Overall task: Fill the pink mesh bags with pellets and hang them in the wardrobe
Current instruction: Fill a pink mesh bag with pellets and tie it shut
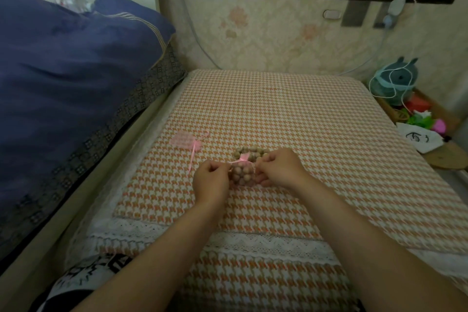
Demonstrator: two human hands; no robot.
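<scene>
The person sits at a table (316, 119) covered in an orange-and-white checked cloth, and both hands meet near its middle. Between them sits 1 pink mesh bag (247, 182), packed with round tan pellets (239, 174), its neck gathered under a pink ribbon (243, 158). The left hand (211, 178) pinches 1 end of the ribbon between curled fingers and thumb. The right hand (278, 168) pinches the other end the same way, its other fingers tucked in. The ribbon looks taut from each pinch to the neck. I judge the step in hand to be closing this bag, drawing it tight so nothing spills.

Just behind the bag lies a small heap (253, 151) of more pellets; whether it sits in a dish I cannot tell. Well to the left lies a 2nd mesh bag (182, 140), flat and empty, its own ribbon trailing over the cloth.

The next move, as I read it, calls for an even outward pull on both ends, then a knot or loop fit for hanging. After that the flat bag needs filling. No wardrobe is in view.
</scene>
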